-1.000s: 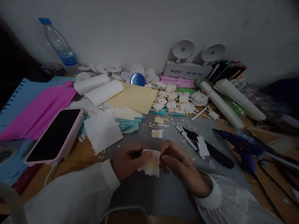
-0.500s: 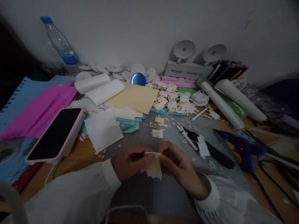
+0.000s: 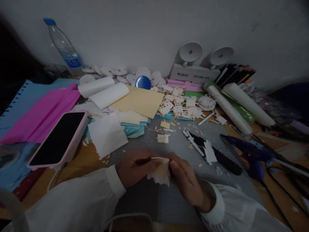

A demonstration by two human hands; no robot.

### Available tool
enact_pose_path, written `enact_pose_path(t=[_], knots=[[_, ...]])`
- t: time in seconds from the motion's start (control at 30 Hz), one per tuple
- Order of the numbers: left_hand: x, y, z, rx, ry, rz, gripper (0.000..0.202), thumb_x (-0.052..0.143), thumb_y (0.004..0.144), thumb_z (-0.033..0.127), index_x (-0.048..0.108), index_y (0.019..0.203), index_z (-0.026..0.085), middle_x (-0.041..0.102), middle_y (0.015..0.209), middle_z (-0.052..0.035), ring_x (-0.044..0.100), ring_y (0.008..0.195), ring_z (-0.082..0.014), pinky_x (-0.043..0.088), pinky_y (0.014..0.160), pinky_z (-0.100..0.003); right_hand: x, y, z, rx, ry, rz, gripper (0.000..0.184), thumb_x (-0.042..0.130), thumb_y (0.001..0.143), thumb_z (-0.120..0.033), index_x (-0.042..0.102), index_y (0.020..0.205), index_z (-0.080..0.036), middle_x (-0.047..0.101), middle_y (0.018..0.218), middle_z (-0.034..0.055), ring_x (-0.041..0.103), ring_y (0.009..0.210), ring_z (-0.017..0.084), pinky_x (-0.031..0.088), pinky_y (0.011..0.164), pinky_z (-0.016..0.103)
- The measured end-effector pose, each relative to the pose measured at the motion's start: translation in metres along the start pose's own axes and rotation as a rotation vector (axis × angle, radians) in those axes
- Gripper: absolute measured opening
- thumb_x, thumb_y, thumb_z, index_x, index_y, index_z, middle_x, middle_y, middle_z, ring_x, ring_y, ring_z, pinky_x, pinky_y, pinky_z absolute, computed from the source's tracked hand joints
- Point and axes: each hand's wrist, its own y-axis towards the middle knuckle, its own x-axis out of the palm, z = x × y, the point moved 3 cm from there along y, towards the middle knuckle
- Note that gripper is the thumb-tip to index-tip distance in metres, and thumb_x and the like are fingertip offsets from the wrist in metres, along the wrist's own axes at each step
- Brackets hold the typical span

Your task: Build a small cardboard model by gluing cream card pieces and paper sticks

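Both my hands meet over the grey cutting mat [image 3: 173, 148] near the table's front edge. My left hand [image 3: 135, 169] is closed, pinching the left side of a small cream paper piece [image 3: 159, 172] with a ragged lower edge. My right hand [image 3: 185, 180] is closed on the piece's right side, fingers curled against it. A thin dark sliver lies across my left fingers; I cannot make out what it is. White sleeves cover both forearms.
A phone in a pink case [image 3: 58, 140] leans at the left. A black craft knife [image 3: 212, 151] and a blue glue gun [image 3: 251, 153] lie to the right. Cut paper bits [image 3: 178, 103], coloured sheets, paper rolls [image 3: 231, 109] and a water bottle [image 3: 64, 48] fill the back.
My hands have dropped slightly toward me with the paper piece. The right hand has turned and closed in tighter on the piece's right side.
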Motion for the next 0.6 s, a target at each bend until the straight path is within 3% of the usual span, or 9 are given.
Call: enact_pose_path(t=[0.1,0.23,0.4,0.5,0.6], knots=[[-0.002,0.001,0.0,-0.055,-0.062,0.044,0.029,0.061,0.083,0.039,0.075,0.082,0.014,0.07,0.07,-0.0047,0.061,0.063,-0.0166,0.049,0.055,-0.024,0.0,0.001,-0.002,-0.006,0.077,-0.07,0.045,0.023,0.101,-0.044,0.044,0.067,-0.022,0.046,0.062,-0.0009,0.044,0.059,0.014,0.037,0.057,0.027],[0.0,0.002,-0.001,-0.119,-0.2,0.063,0.031,0.066,0.079,0.044,0.072,0.078,0.013,0.067,0.065,-0.0031,0.058,0.055,-0.014,0.048,0.049,-0.022,0.002,0.001,-0.003,0.001,0.134,-0.153,0.046,0.027,0.1,-0.043,0.049,0.067,-0.021,0.049,0.064,0.0,0.045,0.06,0.014,0.039,0.06,0.028],[0.004,0.002,-0.003,-0.194,-0.374,0.016,0.038,0.07,0.075,0.051,0.07,0.078,0.013,0.062,0.056,-0.0002,0.051,0.042,-0.0095,0.042,0.038,-0.018,0.007,-0.005,0.015,0.194,0.28,-0.225,0.053,0.03,0.096,-0.055,0.063,0.076,-0.019,0.055,0.068,0.0023,0.048,0.06,0.014,0.039,0.054,0.026],[0.005,0.002,-0.005,-0.232,-0.416,0.005,0.042,0.07,0.073,0.054,0.07,0.078,0.013,0.062,0.054,0.0,0.051,0.04,-0.0089,0.04,0.035,-0.018,0.01,-0.007,0.023,0.262,0.392,-0.275,0.062,0.031,0.09,-0.067,0.066,0.08,-0.017,0.055,0.066,0.0032,0.045,0.056,0.013,0.035,0.048,0.025],[0.004,0.002,-0.005,-0.256,-0.426,-0.012,0.043,0.07,0.073,0.055,0.07,0.079,0.012,0.06,0.052,0.001,0.049,0.038,-0.0082,0.038,0.034,-0.017,0.009,-0.006,0.019,0.301,0.441,-0.261,0.061,0.032,0.09,-0.067,0.065,0.082,-0.016,0.053,0.065,0.0031,0.043,0.055,0.013,0.034,0.048,0.025]])
